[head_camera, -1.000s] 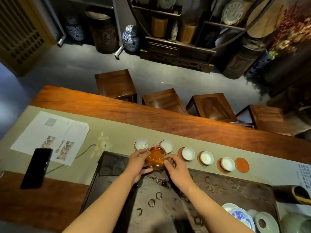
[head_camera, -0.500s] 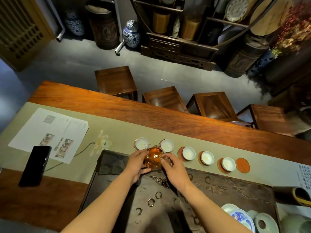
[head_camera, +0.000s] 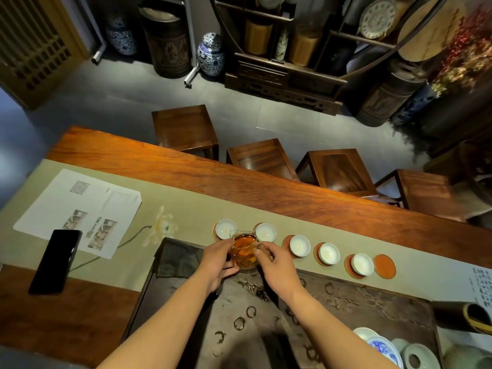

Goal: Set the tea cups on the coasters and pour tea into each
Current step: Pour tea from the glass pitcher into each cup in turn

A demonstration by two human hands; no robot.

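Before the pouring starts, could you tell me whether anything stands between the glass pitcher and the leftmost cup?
Nothing visible does. The glass pitcher, held between the left hand and the right hand, sits just on the near side of the leftmost cup, its spout toward that cup, with only bare table runner around them.

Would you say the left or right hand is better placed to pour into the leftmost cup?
Probably the right hand: it grips the glass pitcher at its handle side, the spout faces the leftmost cup, and the left hand only steadies.

Pitcher (head_camera: 243,251) between two cups (head_camera: 225,228), phone (head_camera: 55,261) far left
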